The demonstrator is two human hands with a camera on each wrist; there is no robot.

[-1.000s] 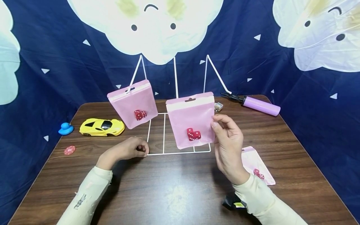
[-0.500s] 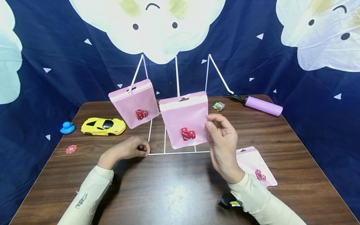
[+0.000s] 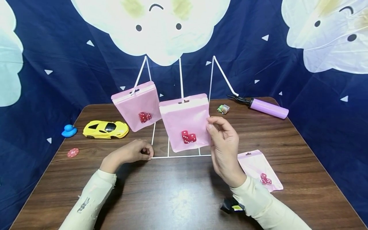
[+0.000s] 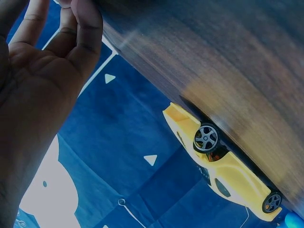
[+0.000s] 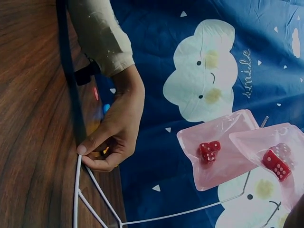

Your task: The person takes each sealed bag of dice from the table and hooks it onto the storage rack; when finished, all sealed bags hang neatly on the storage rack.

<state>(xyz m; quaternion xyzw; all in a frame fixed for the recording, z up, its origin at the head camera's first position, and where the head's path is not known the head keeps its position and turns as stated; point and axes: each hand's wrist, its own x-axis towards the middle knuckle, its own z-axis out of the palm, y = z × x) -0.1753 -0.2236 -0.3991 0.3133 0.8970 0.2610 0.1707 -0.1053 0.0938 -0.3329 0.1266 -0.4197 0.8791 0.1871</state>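
My right hand [image 3: 225, 147] pinches the right edge of a pink zip pouch [image 3: 187, 119] with red dice [image 3: 188, 137] in it. The pouch's hanger hole lies at the tip of the white wire rack's middle prong [image 3: 181, 80]; whether the prong passes through, I cannot tell. My left hand [image 3: 133, 151] pinches the near left corner of the rack's base [image 3: 168, 157], seen closer in the right wrist view, thumb on the wire [image 5: 79, 180]. Another pink pouch [image 3: 135, 102] with dice hangs from the left prong. A third dice pouch [image 3: 253, 163] lies flat beside my right forearm.
On the left are a yellow toy car [image 3: 105, 129], a blue rubber duck [image 3: 69, 131] and a red chip [image 3: 73, 152]. Behind right lie a small toy truck [image 3: 223, 109] and a purple hand pump [image 3: 268, 108]. The rack's right prong [image 3: 225, 76] bears no pouch.
My right hand has carried the pink pouch to the left, bringing its hole to the middle prong. The left hand has stayed on the rack's corner.
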